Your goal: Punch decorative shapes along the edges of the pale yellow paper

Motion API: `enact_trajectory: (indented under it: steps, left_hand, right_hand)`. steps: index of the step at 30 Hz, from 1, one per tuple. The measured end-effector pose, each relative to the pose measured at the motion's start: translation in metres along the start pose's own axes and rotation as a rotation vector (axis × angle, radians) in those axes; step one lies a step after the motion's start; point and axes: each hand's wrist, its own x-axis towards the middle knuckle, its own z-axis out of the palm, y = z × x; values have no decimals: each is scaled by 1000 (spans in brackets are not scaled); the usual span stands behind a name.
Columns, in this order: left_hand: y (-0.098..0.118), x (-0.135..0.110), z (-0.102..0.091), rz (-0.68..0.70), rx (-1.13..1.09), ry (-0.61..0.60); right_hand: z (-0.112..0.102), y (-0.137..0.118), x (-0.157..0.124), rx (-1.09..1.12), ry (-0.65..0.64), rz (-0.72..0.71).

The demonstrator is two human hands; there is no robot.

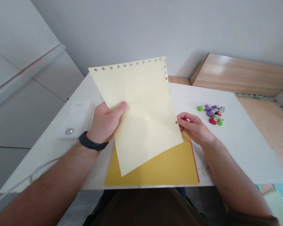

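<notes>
My left hand (108,121) clamps the cream sheet (145,106); at its right edge, my right hand (195,128) has the fingers together on one red object (186,120).

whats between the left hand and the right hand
The cream sheet of paper spans the stretch between the left hand and the right hand, as the head view shows.
</notes>
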Motion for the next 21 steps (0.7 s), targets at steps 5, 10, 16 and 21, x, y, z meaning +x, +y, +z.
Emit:
enact_trajectory:
  steps: [5,10,16,21]
  left_hand:
    - [-1,0,0,4,-33,-11]
    - [2,0,-1,-15,-17,-22]
    - [4,0,-1,-31,-24,-24]
    - [2,1,-2,-35,-17,-15]
  right_hand:
    - [2,-1,0,34,-9,36]
    - [2,0,-2,82,-35,82]
    - [2,3,-3,59,-60,78]
    - [4,4,-3,-13,-31,57]
